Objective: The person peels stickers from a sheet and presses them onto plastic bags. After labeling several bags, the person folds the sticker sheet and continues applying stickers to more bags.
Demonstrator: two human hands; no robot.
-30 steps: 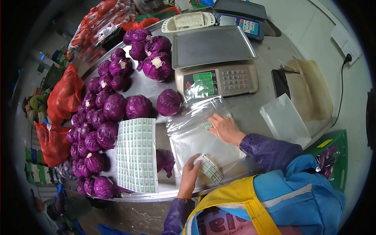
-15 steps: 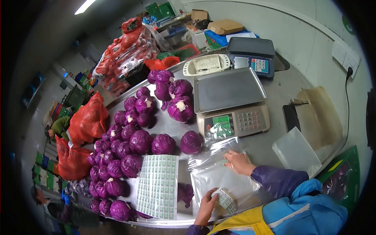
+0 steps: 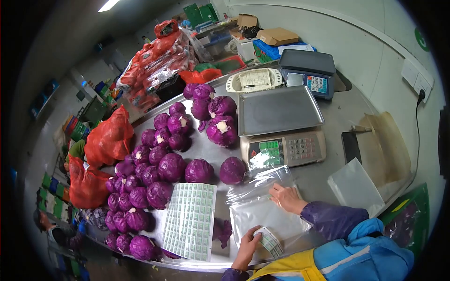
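Note:
My left hand (image 3: pixel 247 247) is closed on a small sheet of green-and-white labels (image 3: pixel 271 242), pinched between thumb and fingers over the lower edge of the clear plastic bags (image 3: pixel 251 215). My right hand (image 3: pixel 287 198) rests on the upper part of these bags, fingers stretched out and fingertips touching the film. Whether a label lies under them cannot be seen. To the left, a large sheet of the same labels (image 3: pixel 190 220) lies partly against several red cabbages (image 3: pixel 159 194). A single red cabbage (image 3: pixel 232 170) sits just above the bags.
Beyond the bags stands a scale (image 3: pixel 283 145) with a steel tray; a second scale (image 3: pixel 309 72) and a white basket (image 3: pixel 253 80) are behind it. At right lie a phone (image 3: pixel 350 147) and more clear bags (image 3: pixel 355 187). Red net sacks (image 3: pixel 110 136) stand along the left edge.
The view has shifted slightly, so the table things appear a little to the right. A green label seen at my right fingertips is no longer visible there. My left hand keeps its hold.

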